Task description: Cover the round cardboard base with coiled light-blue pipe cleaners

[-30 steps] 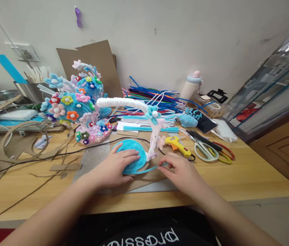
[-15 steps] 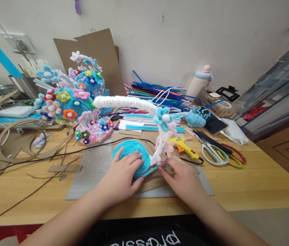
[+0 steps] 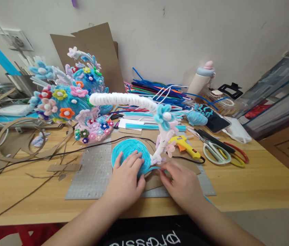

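A round disc of coiled blue pipe cleaner [image 3: 123,148] rests on brown cardboard. My left hand [image 3: 127,177] lies on its near side, fingers stretched out and apart, thumb at the edge. A loose blue pipe cleaner strand [image 3: 155,167] leads from the disc's right edge to my right hand [image 3: 181,182], which pinches it between thumb and index finger. Its far end shows below the right wrist. From the disc's right side rises a curved stem [image 3: 127,99], wrapped in white fuzz, bearing a blue flower [image 3: 164,117] and pale pink ones.
A yellow glue gun [image 3: 189,150] lies to the right, near scissors [image 3: 216,153] and pliers [image 3: 236,159]. Flower-covered blue crafts [image 3: 67,99] stand at the left. Bundled pipe cleaners [image 3: 157,92] lie at the back. A black cord [image 3: 98,140] crosses the table over a grey cutting mat [image 3: 88,181].
My right hand has kept its pinch on the strand, whose visible span to the disc is shorter. My left hand stays on the disc. The camera view has shifted slightly.
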`<state>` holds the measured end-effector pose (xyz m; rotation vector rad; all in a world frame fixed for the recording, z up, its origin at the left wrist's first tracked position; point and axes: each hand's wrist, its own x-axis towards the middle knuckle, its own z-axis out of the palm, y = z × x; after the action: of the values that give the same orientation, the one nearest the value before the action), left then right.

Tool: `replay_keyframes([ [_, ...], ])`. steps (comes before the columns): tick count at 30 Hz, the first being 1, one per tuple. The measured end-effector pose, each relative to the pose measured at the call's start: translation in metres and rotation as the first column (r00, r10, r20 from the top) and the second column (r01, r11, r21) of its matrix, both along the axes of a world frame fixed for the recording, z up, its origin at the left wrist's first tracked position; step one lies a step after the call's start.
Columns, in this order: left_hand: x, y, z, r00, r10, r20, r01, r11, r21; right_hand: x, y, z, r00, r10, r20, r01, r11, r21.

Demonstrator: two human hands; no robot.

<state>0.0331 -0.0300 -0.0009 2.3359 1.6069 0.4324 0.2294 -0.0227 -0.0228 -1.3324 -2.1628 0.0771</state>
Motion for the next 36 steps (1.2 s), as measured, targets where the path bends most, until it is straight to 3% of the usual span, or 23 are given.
replay_keyframes([
  [11, 0.0, -0.001, -0.001, 1.0, -0.015, 0.007, 0.015, 1.0, 0.007, -0.006, -0.003, -0.001, 0.995, 0.01, -0.096, -0.024, 0.988, -0.151],
  [19, 0.0, 0.0, -0.001, 1.0, -0.015, 0.004, 0.015, 1.0, 0.016, -0.008, 0.004, -0.005, 0.981, -0.075, -0.178, 0.008, 0.936, -0.352],
  [23, 0.0, -0.001, -0.001, 1.0, -0.014, 0.004, 0.014, 1.0, 0.017, -0.009, 0.003, -0.005, 0.981, -0.041, -0.187, -0.024, 0.943, -0.332],
  [30, 0.0, -0.001, -0.003, 1.0, -0.013, 0.004, 0.013, 1.0, 0.028, -0.012, 0.0, -0.002, 0.968, 0.024, -0.248, -0.072, 0.979, -0.19],
  [36, 0.001, -0.001, -0.003, 1.0, -0.014, -0.012, 0.015, 0.999, 0.041, -0.013, 0.002, -0.002, 0.959, 0.037, -0.281, -0.092, 0.978, -0.185],
])
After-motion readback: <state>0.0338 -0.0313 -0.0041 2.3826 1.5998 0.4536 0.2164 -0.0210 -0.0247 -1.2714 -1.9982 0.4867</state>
